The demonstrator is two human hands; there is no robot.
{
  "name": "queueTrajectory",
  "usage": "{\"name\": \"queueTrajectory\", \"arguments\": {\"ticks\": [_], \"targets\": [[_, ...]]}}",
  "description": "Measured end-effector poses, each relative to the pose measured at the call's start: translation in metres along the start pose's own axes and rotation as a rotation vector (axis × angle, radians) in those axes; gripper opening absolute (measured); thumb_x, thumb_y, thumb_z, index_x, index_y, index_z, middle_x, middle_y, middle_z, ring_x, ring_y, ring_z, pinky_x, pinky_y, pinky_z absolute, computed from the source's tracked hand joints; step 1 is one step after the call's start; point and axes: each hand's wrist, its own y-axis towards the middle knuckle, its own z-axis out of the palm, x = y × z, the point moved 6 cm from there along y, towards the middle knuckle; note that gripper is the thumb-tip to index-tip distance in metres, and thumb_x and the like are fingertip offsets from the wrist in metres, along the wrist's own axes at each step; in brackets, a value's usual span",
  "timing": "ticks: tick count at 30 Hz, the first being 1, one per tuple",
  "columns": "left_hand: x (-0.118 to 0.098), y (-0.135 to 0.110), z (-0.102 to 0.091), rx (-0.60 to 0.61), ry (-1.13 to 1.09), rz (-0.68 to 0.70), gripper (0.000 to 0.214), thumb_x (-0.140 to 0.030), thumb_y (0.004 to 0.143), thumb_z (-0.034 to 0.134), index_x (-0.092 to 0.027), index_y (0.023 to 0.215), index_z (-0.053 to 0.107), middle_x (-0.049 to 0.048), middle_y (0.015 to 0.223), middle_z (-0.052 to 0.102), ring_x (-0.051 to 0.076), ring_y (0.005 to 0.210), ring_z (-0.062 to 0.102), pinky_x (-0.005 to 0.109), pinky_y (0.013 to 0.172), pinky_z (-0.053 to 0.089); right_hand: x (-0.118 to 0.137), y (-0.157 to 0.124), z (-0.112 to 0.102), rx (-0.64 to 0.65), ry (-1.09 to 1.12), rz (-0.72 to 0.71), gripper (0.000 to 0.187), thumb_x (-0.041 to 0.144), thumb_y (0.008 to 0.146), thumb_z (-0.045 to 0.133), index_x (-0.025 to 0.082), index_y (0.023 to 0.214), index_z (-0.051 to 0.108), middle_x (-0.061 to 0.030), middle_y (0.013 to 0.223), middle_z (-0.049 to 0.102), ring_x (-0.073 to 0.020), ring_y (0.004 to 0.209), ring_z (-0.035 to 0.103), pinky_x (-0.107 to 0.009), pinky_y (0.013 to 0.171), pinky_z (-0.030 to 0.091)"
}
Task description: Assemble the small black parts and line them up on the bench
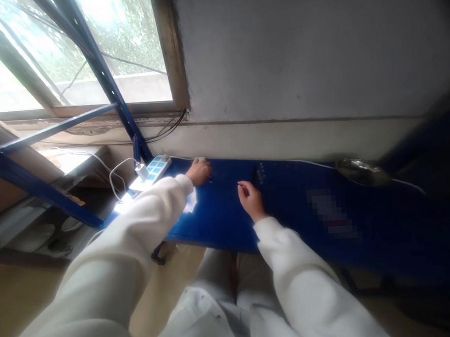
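My left hand [200,171] reaches over the back left of the blue table [221,224], its fingers curled downward. A small whitish thing [199,160] lies just behind its knuckles, and a tiny dark spot shows by the fingertips. Whatever those fingers hold is hidden. Closer to me, my right hand [251,200] is held with thumb and fingers pinched together; anything in the pinch is too small to name. Just behind it lie a thin dark object [254,175] and a clear piece with rows of round bumps [261,174]. A white paper-like scrap [191,201] rests below my left wrist.
At the left edge sits a white power strip [158,167] with a white plug [142,170] and cable. A shiny metal dish-shaped object [360,171] stands at the back right. Blue metal posts [102,69] rise at left before the window. A blurred patch [331,214] covers something at right.
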Motion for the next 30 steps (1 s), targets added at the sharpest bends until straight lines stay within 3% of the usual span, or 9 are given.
{"name": "queueTrajectory", "arguments": {"ticks": [3, 6, 8, 16, 21, 30], "targets": [[-0.019, 0.007, -0.007, -0.135, -0.253, -0.004, 0.016, -0.02, 0.073, 0.056, -0.016, 0.083, 0.068, 0.01, 0.091, 0.063, 0.024, 0.09, 0.051, 0.039, 0.082, 0.033, -0.007, 0.0, 0.001, 0.019, -0.02, 0.092, 0.033, 0.045, 0.086, 0.04, 0.018, 0.095, 0.057, -0.0076, 0.081, 0.065, -0.0174, 0.071, 0.062, -0.03, 0.068, 0.048], [-0.036, 0.011, -0.004, -0.289, -0.651, -0.054, 0.015, -0.02, 0.074, 0.056, -0.015, 0.085, 0.066, 0.0072, 0.081, 0.064, 0.017, 0.074, 0.055, 0.03, 0.072, 0.04, -0.013, 0.0, 0.0, 0.03, -0.027, 0.167, 0.037, 0.047, 0.089, 0.029, 0.019, 0.091, 0.053, -0.0049, 0.074, 0.063, -0.0163, 0.066, 0.059, -0.029, 0.065, 0.046], [-0.046, 0.009, 0.005, -0.378, -0.878, -0.109, 0.014, -0.02, 0.074, 0.057, -0.015, 0.085, 0.065, 0.0059, 0.078, 0.064, 0.015, 0.068, 0.055, 0.027, 0.067, 0.041, -0.012, 0.001, -0.001, 0.034, -0.014, 0.156, 0.037, 0.046, 0.09, 0.024, 0.021, 0.084, 0.051, -0.0029, 0.07, 0.06, -0.0153, 0.064, 0.057, -0.028, 0.065, 0.044], [-0.071, -0.012, 0.055, -0.517, -1.56, -0.328, 0.02, -0.028, 0.073, 0.063, -0.014, 0.086, 0.057, 0.0032, 0.071, 0.061, 0.01, 0.062, 0.056, 0.023, 0.06, 0.042, -0.008, 0.001, -0.004, 0.017, 0.034, 0.16, 0.039, 0.048, 0.09, 0.025, 0.022, 0.065, 0.041, 0.0012, 0.055, 0.049, -0.0125, 0.051, 0.048, -0.025, 0.056, 0.038], [-0.078, -0.026, 0.071, -0.562, -1.706, -0.439, 0.029, -0.035, 0.071, 0.065, -0.014, 0.087, 0.055, 0.0031, 0.069, 0.062, 0.007, 0.053, 0.052, 0.02, 0.051, 0.035, -0.011, 0.001, -0.002, 0.039, 0.05, 0.175, 0.043, 0.052, 0.088, 0.029, 0.021, 0.06, 0.042, 0.0021, 0.051, 0.047, -0.0111, 0.046, 0.044, -0.024, 0.051, 0.036], [-0.077, -0.026, 0.08, -0.532, -1.794, -0.469, 0.034, -0.038, 0.065, 0.069, -0.013, 0.084, 0.056, 0.0039, 0.068, 0.064, 0.008, 0.053, 0.054, 0.02, 0.05, 0.034, -0.008, 0.001, 0.001, 0.103, 0.03, 0.137, 0.044, 0.051, 0.087, 0.029, 0.021, 0.059, 0.043, 0.0017, 0.051, 0.047, -0.0115, 0.047, 0.044, -0.024, 0.051, 0.035]]}}
